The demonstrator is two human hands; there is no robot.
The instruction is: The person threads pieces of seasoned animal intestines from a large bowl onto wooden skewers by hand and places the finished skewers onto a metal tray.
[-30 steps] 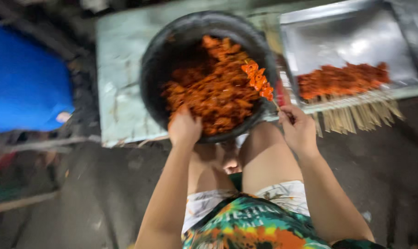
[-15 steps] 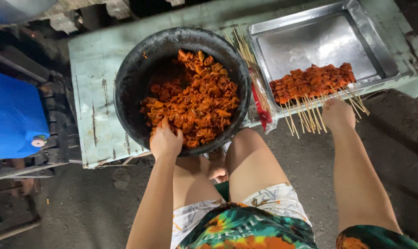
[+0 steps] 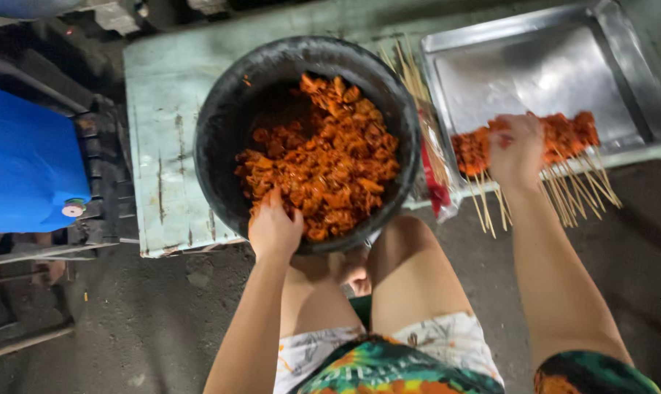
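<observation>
Marinated meat pieces (image 3: 323,164), soft, slippery, best pinched singly: left hand (image 3: 274,228) curled into black basin (image 3: 221,124); right hand (image 3: 516,149) closed on skewers (image 3: 564,135) at surface's near edge.

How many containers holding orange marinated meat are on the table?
2. The round black bowl at the table's middle, full of loose pieces, left hand at its near rim. The rectangular metal tray on the right, finished skewers along its near edge under the right hand.

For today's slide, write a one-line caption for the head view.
Left hand in a black bowl of orange meat; right hand on skewers in a metal tray.
</observation>
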